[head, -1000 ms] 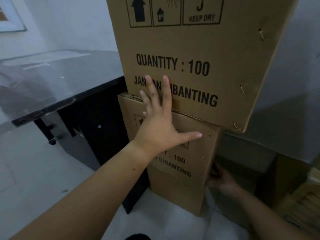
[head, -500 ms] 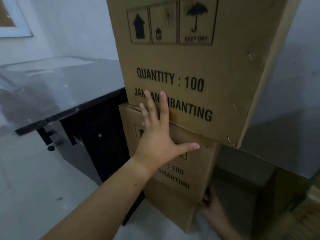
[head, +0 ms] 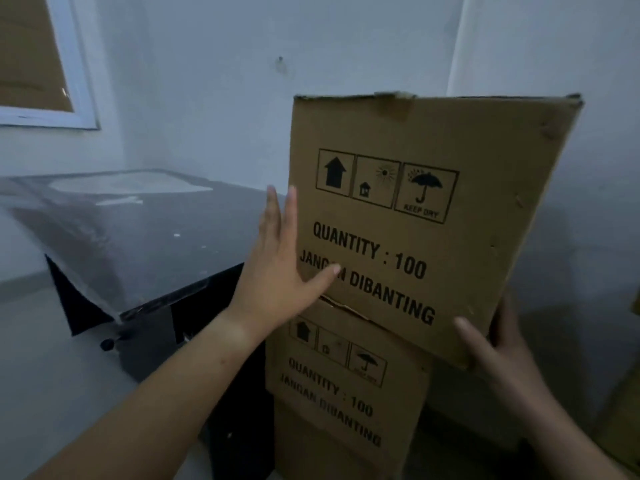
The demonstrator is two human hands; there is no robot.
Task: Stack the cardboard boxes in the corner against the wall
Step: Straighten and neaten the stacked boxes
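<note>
**Two brown cardboard boxes, one stacked on the other**

Upper box [head: 433, 220]: brown cardboard, upright, btwn both hands. Front is printed w/ up-arrow, sun-and-house and umbrella "KEEP DRY" icons, then "QUANTITY : 100" and "JANGAN DIBANTING". Its top edge is frayed. The left hand [head: 277, 271] lies flat at its left edge, and the right hand [head: 498, 348] grips its overhanging bottom-right corner. It sits askew on the lower box [head: 346, 393], which has the same colour and print. Lower box is upright, below the left hand and left of the right hand. The cardboard is ragged where the two boxes meet.
</note>
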